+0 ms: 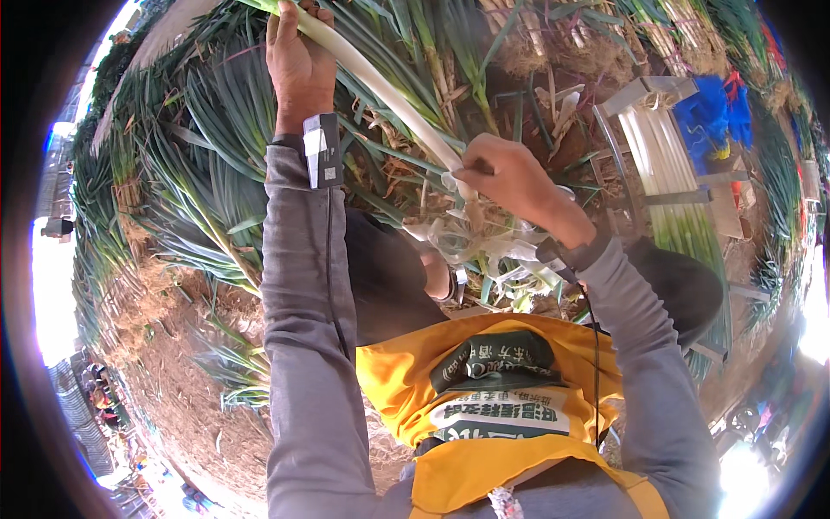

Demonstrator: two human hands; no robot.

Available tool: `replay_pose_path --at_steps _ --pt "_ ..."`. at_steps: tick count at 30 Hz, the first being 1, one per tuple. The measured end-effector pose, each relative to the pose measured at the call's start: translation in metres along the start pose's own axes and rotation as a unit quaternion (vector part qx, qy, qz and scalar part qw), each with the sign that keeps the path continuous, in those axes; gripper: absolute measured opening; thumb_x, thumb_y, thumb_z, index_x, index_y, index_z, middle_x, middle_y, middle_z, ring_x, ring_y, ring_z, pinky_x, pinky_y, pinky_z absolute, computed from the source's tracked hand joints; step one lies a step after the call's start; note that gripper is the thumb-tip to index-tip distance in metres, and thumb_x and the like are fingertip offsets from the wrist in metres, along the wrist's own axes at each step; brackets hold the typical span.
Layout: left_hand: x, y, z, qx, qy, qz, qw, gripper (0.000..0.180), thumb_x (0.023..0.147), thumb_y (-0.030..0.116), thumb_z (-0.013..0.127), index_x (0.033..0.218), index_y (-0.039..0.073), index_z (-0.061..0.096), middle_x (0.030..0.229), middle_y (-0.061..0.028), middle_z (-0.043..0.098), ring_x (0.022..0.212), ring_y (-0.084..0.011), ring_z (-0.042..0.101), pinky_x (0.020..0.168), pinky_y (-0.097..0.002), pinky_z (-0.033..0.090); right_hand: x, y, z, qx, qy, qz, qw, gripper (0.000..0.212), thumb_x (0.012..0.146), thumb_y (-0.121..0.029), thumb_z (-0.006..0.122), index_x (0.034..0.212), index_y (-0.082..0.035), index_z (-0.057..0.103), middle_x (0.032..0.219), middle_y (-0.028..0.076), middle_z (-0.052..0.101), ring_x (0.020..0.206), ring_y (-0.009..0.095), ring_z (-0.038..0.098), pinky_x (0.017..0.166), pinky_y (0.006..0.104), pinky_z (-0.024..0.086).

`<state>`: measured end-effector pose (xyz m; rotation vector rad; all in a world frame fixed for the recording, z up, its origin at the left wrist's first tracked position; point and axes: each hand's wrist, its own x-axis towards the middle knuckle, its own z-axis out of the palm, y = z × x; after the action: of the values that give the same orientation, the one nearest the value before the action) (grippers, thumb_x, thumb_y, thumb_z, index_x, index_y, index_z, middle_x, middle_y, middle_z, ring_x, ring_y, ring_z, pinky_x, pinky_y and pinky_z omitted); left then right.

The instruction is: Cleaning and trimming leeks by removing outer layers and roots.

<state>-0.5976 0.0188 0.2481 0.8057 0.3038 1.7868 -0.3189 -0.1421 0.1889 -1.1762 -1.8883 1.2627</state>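
Observation:
A long green onion (380,82) slants across the upper middle, its green end at the upper left and its white root end lower right. My left hand (298,65) is closed around it near the green part. At the white end, my right hand (514,177) pinches the stalk with thumb and fingers. Just below that hand, pale peeled skins (484,246) lie in a loose heap between my legs. To the right, a bundle of cleaned white stalks (661,151) rests in a metal rack (648,93).
Piles of unpeeled green onions (207,130) spread over the ground at left and along the far side, with rooty bundles (527,39) at the top. Blue plastic (713,112) lies beyond the rack. A yellow apron (398,372) covers my lap. Bare soil (173,372) shows lower left.

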Motion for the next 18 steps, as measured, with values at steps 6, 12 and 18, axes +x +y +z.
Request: replay_pose_path --at_steps 6,12,18 --pt "0.0 0.009 -0.002 0.131 0.073 0.082 0.985 0.015 0.101 0.011 0.061 0.113 0.005 0.054 0.095 -0.0083 0.056 0.086 -0.0208 0.055 0.084 -0.0397 0.051 -0.05 0.001 0.042 -0.25 -0.132 -0.244 0.928 0.018 0.08 -0.015 0.071 0.095 -0.007 0.064 0.087 0.011 0.064 0.081 0.035 0.069 0.067 0.0451 0.055" --pt "-0.002 0.014 0.002 0.086 0.107 0.109 0.985 0.016 0.1 0.011 0.062 0.113 0.007 0.053 0.094 -0.0031 0.054 0.083 -0.0157 0.053 0.078 -0.0363 0.05 -0.063 0.04 0.041 -0.396 -0.143 -0.057 0.905 0.036 0.088 -0.019 0.071 0.123 -0.012 0.065 0.092 0.012 0.064 0.08 0.029 0.069 0.067 0.0403 0.054" --pt "-0.026 -0.021 0.032 -0.039 0.069 0.008 0.997 0.023 0.106 0.026 0.054 0.111 0.004 0.051 0.096 -0.0104 0.059 0.089 -0.0242 0.058 0.087 -0.0438 0.049 0.002 -0.009 0.009 0.233 0.122 0.013 0.965 0.042 0.096 -0.034 0.069 0.117 0.001 0.06 0.103 0.014 0.063 0.078 0.019 0.067 0.066 0.0338 0.055"
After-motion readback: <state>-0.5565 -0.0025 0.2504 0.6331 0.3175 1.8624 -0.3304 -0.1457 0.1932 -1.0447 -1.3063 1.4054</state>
